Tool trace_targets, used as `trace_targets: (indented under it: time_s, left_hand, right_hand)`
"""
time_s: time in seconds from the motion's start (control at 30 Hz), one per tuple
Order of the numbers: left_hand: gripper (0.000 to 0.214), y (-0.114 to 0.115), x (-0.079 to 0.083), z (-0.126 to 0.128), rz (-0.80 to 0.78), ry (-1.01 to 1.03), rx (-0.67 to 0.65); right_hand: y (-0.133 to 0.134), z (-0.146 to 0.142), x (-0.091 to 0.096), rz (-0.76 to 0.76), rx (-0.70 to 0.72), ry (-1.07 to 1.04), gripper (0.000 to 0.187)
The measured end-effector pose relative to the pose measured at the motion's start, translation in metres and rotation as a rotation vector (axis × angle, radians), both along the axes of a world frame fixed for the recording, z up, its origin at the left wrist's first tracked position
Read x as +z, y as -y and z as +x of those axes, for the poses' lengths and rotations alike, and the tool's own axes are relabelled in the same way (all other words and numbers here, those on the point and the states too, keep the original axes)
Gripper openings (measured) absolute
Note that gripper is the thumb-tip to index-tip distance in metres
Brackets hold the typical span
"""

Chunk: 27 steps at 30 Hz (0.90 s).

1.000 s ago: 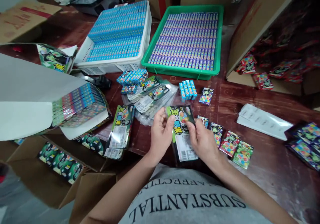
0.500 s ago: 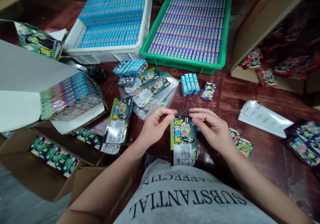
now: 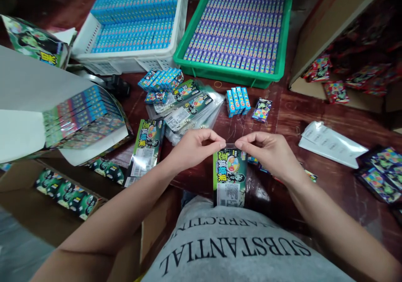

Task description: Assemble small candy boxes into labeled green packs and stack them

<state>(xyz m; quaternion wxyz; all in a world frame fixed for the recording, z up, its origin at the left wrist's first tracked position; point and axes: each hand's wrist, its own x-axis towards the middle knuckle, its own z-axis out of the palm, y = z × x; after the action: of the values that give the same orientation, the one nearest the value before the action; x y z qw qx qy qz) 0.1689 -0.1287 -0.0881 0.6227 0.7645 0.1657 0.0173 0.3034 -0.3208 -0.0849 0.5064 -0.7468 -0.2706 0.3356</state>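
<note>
A clear plastic bag with a green printed card stands upright in front of my chest. My left hand pinches its top left corner and my right hand pinches its top right corner, both closed on the bag's upper edge. More flat bags of the same kind lie piled just beyond my hands, and one more lies to the left. Small colourful packets peek out behind my right wrist.
A white crate of blue boxes and a green tray of purple boxes stand at the back. Loose blue boxes lie between. Cardboard boxes sit at left, another at right, a white sheet near it.
Both hands have moved from the bag's sides up to its top edge and closed on the corners. The bag turned upright and dropped nearer my chest.
</note>
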Motion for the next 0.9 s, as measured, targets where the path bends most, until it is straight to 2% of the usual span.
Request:
trace_targets:
  time_s: [0.13,0.27,0.33,0.43,0.53,0.6,0.7,0.8,0.83,0.9]
  left_hand:
    - [0.011,-0.001,0.006,-0.003,0.098,0.106,-0.114]
    - [0.011,0.004,0.017,0.004,0.355,0.205,-0.272]
    - [0.02,0.005,0.023,0.01,0.459,0.232,-0.386]
    - [0.026,0.004,0.023,0.015,0.455,0.264,-0.455]
    - [0.012,0.005,0.016,0.018,0.431,0.269,-0.376]
    - [0.016,0.007,0.011,0.02,0.428,0.218,-0.33]
    - [0.015,0.007,0.008,0.018,0.309,0.091,-0.325]
    - [0.025,-0.006,0.009,0.0,0.156,-0.044,-0.369]
    - [0.024,-0.013,0.009,-0.01,0.141,-0.079,-0.321]
    - [0.027,-0.024,0.006,-0.033,0.171,-0.11,-0.049]
  right_hand:
    - [0.012,-0.001,-0.002,0.096,0.092,0.064,0.023]
    - [0.025,0.0,-0.002,0.173,0.199,0.183,0.019]
    - [0.037,0.005,-0.003,0.153,0.221,0.36,0.028]
    - [0.065,0.013,-0.012,0.002,0.181,0.696,0.059]
    - [0.087,0.014,-0.031,-0.178,0.263,0.885,0.084]
    - [0.089,0.012,-0.046,-0.249,0.332,0.94,0.088]
    - [0.075,0.009,-0.064,-0.277,0.339,1.006,0.073]
    - [0.063,0.011,-0.068,-0.235,0.304,1.014,0.059]
    - [0.063,0.011,-0.066,-0.207,0.292,1.003,0.056]
    - [0.067,0.011,-0.059,-0.133,0.271,0.969,0.058]
